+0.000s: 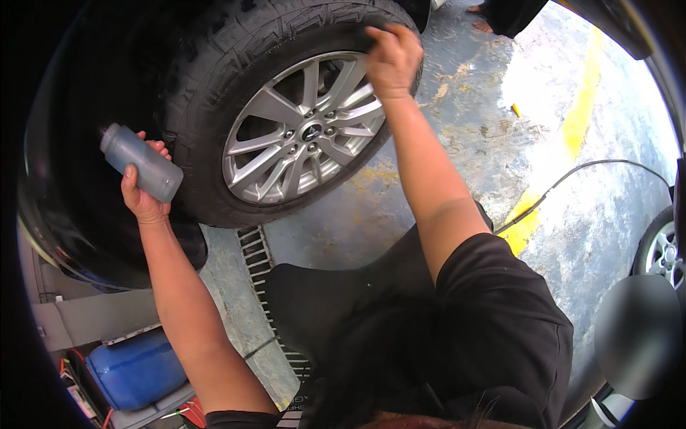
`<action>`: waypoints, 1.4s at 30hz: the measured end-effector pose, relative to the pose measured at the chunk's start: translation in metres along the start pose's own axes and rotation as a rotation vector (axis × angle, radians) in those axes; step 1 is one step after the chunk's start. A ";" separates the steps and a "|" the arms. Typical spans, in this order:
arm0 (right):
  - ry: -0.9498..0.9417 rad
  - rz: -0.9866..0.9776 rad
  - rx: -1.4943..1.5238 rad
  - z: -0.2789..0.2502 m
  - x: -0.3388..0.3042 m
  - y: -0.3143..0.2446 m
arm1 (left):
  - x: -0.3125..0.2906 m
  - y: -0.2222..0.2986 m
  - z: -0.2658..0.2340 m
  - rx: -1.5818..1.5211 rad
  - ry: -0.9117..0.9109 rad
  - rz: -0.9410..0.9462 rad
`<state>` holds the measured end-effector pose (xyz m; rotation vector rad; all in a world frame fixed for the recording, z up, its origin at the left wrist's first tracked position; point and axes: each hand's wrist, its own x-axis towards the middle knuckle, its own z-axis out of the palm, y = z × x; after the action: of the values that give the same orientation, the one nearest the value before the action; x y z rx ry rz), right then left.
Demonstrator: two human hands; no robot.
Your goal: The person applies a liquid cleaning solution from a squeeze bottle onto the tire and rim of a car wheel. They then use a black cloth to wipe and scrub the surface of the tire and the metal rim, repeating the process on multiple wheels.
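My left hand (146, 189) is wrapped round a translucent grey squeeze bottle (143, 163), tilted, beside the tyre's tread. A car wheel with a black tyre (204, 136) and a silver spoked rim (275, 107) fills the upper middle. At the tyre's upper right sidewall is my right hand (395, 61), its fingers curled toward the rubber. Something dark may be under those fingertips, but against the black tyre I cannot make it out.
Black car bodywork (78, 186) surrounds the tyre on the left. A floor drain grate (256, 250) runs below the wheel. A black hose (572, 171) crosses the painted floor at right. A blue drum (136, 368) stands lower left; a person's bare feet (483, 26) show at top.
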<state>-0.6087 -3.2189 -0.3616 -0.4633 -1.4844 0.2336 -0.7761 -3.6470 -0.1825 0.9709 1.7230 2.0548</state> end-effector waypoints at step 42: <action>-0.824 1.831 0.375 -0.005 -0.384 -0.299 | 0.005 0.003 -0.023 0.046 -0.040 -0.016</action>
<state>-0.6756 -3.6497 -0.5776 -1.4048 -1.2367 2.2908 -0.7943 -3.6616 -0.1791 1.0019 1.7593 1.9810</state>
